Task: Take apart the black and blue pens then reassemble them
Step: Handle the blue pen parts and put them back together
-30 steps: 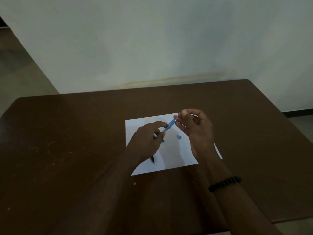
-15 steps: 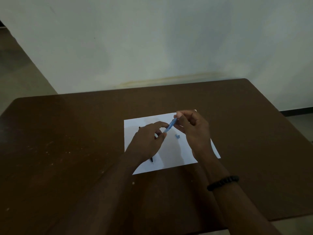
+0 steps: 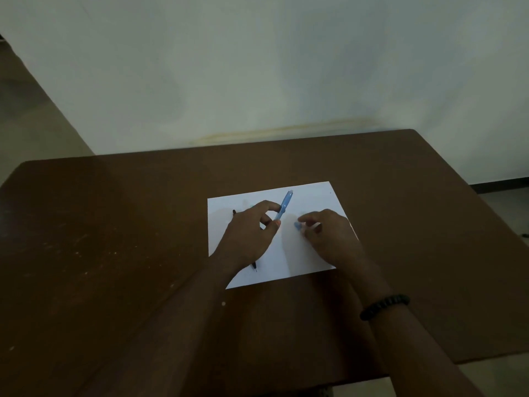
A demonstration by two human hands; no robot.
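My left hand [image 3: 248,233] pinches the lower end of the blue pen barrel [image 3: 284,206] between thumb and forefinger, and the barrel points up and away over the white paper [image 3: 315,202]. My right hand [image 3: 329,233] is down on the paper with its fingertips closed around a small blue pen piece [image 3: 297,225]. The black pen [image 3: 254,265] lies on the paper under my left hand. Only its two ends show.
The paper lies on a dark brown table [image 3: 114,239] that stands against a pale wall. A black bead bracelet [image 3: 383,306] is on my right wrist. Floor shows past the table's left and right edges.
My right hand let go of the blue pen's upper end and dropped to the paper onto the small blue piece. My left hand kept the pen.
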